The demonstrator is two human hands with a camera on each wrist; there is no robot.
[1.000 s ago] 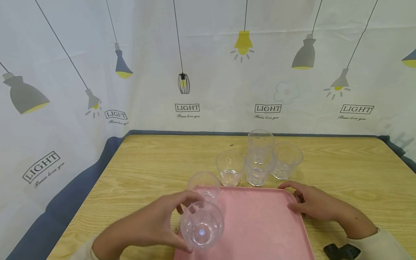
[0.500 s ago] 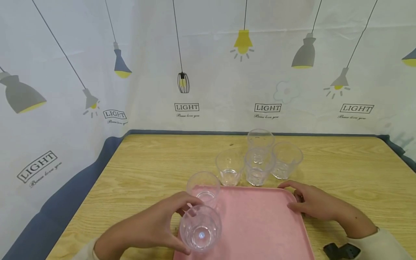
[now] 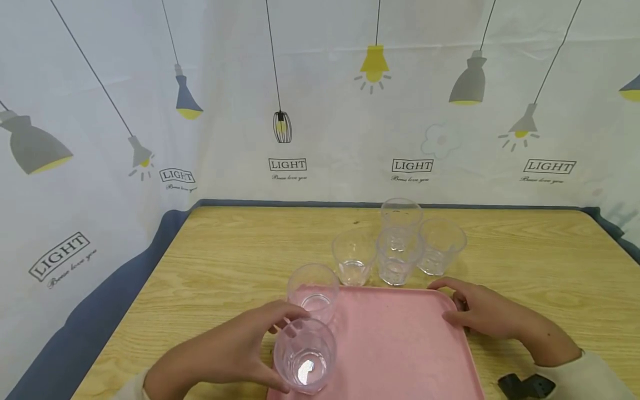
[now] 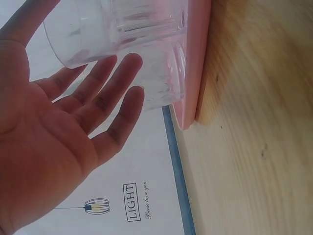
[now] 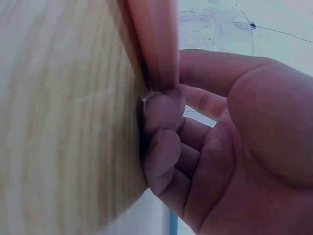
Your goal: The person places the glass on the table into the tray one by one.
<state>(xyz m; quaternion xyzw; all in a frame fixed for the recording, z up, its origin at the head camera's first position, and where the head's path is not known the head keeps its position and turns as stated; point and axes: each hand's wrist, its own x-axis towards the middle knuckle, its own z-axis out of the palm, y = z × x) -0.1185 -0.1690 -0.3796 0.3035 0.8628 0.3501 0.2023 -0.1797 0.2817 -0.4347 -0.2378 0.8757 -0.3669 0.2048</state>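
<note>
With thumb and fingers around its side, my left hand (image 3: 237, 347) holds a clear cup (image 3: 312, 355) over the near left part of a pink tray (image 3: 400, 344). In the left wrist view the cup's base is at the tray surface, and the fingers (image 4: 100, 100) spread beside and behind it. Just beyond, a second clear cup (image 3: 313, 278) stands upright at the tray's far left corner. My right hand (image 3: 485, 311) grips the tray's far right corner. In the right wrist view its fingers (image 5: 164, 117) curl at the tray's outer edge, low by the table.
Behind the tray, several clear cups (image 3: 354, 258) stand close together on the wooden table (image 3: 240, 239). A small black object (image 3: 525, 386) lies by the right sleeve. A white curtain (image 3: 330, 111) printed with lamps hangs behind the table.
My left hand has brought the cup slightly toward me and down to the tray, and the cup looks more upright. The right hand and the tray have stayed in place.
</note>
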